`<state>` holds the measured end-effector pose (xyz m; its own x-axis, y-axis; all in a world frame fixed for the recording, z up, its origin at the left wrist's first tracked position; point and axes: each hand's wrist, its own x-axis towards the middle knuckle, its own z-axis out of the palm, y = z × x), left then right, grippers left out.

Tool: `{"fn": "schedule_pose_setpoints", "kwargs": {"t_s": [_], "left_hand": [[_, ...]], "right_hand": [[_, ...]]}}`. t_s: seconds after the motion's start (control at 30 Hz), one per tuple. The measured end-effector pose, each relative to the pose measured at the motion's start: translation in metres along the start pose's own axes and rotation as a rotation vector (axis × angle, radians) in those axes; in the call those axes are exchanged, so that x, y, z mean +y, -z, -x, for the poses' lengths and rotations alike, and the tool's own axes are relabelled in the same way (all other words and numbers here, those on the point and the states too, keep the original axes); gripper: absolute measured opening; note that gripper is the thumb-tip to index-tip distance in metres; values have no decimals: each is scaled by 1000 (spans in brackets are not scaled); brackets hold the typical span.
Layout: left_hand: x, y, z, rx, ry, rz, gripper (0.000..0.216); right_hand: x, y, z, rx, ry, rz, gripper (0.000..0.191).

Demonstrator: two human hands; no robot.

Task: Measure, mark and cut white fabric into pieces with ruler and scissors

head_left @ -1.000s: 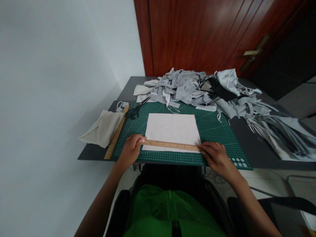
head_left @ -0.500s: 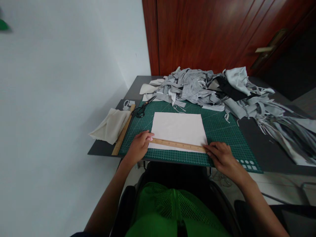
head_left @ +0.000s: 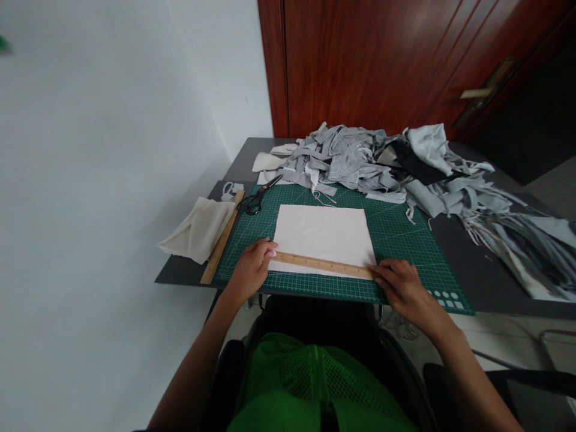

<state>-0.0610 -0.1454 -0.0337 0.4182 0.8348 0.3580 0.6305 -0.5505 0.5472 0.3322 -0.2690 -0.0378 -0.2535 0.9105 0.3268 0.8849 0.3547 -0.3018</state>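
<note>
A white square of fabric [head_left: 323, 234] lies flat on a green cutting mat [head_left: 396, 240]. A short wooden ruler [head_left: 321, 263] lies across the fabric's near edge. My left hand [head_left: 250, 271] is curled around the ruler's left end, fingers closed on it. My right hand [head_left: 402, 286] rests on the ruler's right end, fingers bent and pressing it down.
A long wooden ruler [head_left: 222, 238] lies along the mat's left edge beside a folded cream cloth [head_left: 197, 228]. Black scissors [head_left: 255, 200] sit at the mat's far left corner. A heap of grey fabric scraps [head_left: 387, 165] covers the far and right side of the dark table [head_left: 486, 273].
Only the camera view has shifted slightly; both hands stay on the short ruler at the fabric's near edge.
</note>
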Motion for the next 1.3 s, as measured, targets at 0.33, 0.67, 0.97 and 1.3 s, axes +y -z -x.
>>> {"fn": "schedule_pose_setpoints", "kwargs": {"t_s": [0.33, 0.67, 0.97, 1.3], "left_hand": [[1, -1, -3, -8, 5, -31, 24], [4, -2, -1, 19, 4, -73, 23], [10, 4, -1, -183, -108, -26, 30], [11, 0, -3, -176, -87, -45, 33]], "right_hand": [[6, -5, 1, 16, 24, -33, 31], [5, -6, 1, 36, 24, -56, 31], [12, -8, -6, 56, 32, -21, 38], [17, -9, -17, 30, 11, -37, 35]]}}
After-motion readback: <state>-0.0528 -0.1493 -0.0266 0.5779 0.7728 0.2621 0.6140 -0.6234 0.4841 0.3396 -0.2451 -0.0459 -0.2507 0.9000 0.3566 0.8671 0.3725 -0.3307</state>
